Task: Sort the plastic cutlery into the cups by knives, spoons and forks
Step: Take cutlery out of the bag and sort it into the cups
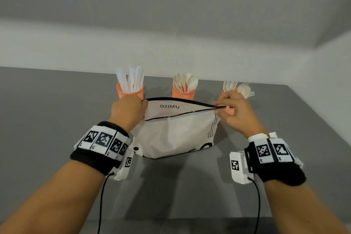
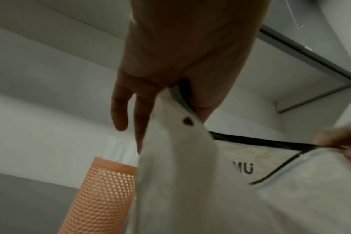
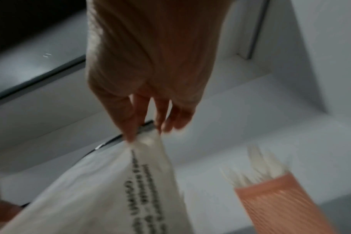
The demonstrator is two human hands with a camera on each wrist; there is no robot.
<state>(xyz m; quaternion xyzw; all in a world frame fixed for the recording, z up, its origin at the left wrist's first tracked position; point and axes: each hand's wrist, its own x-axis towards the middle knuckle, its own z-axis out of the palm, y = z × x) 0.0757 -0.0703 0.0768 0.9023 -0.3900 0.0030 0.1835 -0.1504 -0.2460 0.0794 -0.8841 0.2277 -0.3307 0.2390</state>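
Observation:
Three orange cups stand in a row at the back of the grey table point(image 1: 47, 112): the left cup point(image 1: 130, 91) holds white knives point(image 1: 131, 80), the middle cup point(image 1: 183, 94) holds spoons point(image 1: 185, 81), the right cup point(image 1: 230, 109) holds forks point(image 1: 239, 88). In front of them a white zip pouch point(image 1: 176, 131) with black trim is held up, its mouth open. My left hand point(image 1: 129, 110) pinches the pouch's left top corner point(image 2: 170, 114). My right hand point(image 1: 233, 112) pinches its right top corner point(image 3: 146, 139). The pouch's inside is hidden.
A white wall runs just behind the cups and along the table's right side. The knife cup point(image 2: 102, 194) stands close to my left hand, the fork cup point(image 3: 278, 202) close to my right. Wrist-camera cables hang over the table's near edge.

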